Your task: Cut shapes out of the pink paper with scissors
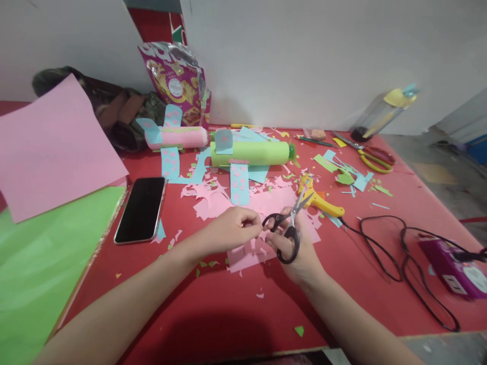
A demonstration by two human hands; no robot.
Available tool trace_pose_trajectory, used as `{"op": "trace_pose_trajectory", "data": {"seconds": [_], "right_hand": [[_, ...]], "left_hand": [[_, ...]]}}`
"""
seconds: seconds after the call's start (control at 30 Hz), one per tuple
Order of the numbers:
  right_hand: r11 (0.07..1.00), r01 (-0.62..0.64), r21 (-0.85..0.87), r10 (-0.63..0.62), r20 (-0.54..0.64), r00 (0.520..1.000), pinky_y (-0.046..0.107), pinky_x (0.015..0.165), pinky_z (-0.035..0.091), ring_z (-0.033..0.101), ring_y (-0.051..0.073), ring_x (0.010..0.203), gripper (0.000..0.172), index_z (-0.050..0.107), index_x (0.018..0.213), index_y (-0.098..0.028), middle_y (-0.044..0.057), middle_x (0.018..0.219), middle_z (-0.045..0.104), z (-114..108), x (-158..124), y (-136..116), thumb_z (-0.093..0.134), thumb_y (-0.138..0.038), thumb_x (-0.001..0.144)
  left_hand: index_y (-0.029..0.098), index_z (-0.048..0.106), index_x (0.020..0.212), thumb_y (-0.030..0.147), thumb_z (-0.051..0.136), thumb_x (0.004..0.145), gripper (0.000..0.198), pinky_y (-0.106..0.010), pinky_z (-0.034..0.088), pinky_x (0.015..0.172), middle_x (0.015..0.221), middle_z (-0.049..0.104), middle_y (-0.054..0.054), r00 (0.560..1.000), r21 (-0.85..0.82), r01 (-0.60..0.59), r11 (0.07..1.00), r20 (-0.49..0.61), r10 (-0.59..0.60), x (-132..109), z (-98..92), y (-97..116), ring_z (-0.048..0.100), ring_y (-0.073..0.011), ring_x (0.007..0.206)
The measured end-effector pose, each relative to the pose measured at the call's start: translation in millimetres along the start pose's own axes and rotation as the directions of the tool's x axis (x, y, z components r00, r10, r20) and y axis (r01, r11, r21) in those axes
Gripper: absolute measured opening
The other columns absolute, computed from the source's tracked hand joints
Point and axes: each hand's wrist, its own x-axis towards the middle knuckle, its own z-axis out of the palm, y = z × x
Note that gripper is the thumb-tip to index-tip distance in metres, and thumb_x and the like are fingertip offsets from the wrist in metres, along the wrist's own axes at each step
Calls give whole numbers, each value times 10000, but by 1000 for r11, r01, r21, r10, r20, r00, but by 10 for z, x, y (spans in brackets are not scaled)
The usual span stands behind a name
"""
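My right hand [300, 253] holds small scissors [292, 229] with black handles, the fingers in the loops and the slightly parted blades pointing away from me. Close beside it, my left hand [241, 227] is closed in a pinch near the scissors' handle; what its fingertips hold, if anything, is too small to make out. Below both hands lie pink paper [247, 257] and many pink scraps. Just beyond is a green paper-wrapped bottle [258, 153] with light blue paper pieces attached. A similar pink-wrapped bottle [186, 137] lies to its left.
A yellow glue gun [323, 204] with a black cord lies right of the scissors. A purple power socket [452, 268] is at far right, with larger scissors [375, 157] behind. A phone [140, 209], pink sheet [57, 147], snack bag [178, 81] and clear bottle [382, 114] surround the work area.
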Motion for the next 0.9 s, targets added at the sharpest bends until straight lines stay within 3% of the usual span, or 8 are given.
{"op": "trace_pose_trajectory", "data": {"seconds": [0.13, 0.27, 0.4, 0.9], "right_hand": [[1000, 28, 3, -28, -14, 999, 163, 464, 358, 459, 55, 524, 360, 368, 792, -241, -65, 701, 519, -11, 12, 7, 605, -55, 594], [998, 66, 21, -65, -27, 998, 189, 503, 371, 473, 70, 556, 361, 371, 801, -244, -61, 698, 513, -25, 29, 24, 604, -52, 604], [996, 77, 51, -76, -23, 997, 206, 517, 378, 481, 85, 583, 368, 373, 810, -252, -57, 703, 508, -37, 42, 30, 610, -59, 606], [994, 79, 78, -74, -62, 995, 215, 550, 402, 484, 82, 587, 368, 370, 801, -248, -64, 686, 501, 19, 23, -20, 595, -48, 590]], "left_hand": [[162, 449, 580, 227, 357, 739, 195, -205, 317, 491, 576, 426, 35, 998, -27, 32, 999, -53, -33, 8, -8, -19, 421, -92, 524], [161, 505, 628, 262, 397, 753, 194, -214, 347, 559, 641, 489, 20, 999, 11, -47, 999, -12, 47, 4, 24, 1, 460, -110, 612], [154, 497, 617, 321, 406, 780, 251, -208, 330, 532, 588, 470, 23, 999, 53, -52, 997, -7, 53, 2, 87, 35, 436, -103, 578], [139, 537, 631, 226, 421, 777, 206, -205, 369, 581, 634, 533, 7, 995, -31, -35, 999, -95, 32, -5, 127, 86, 483, -108, 628]]}}
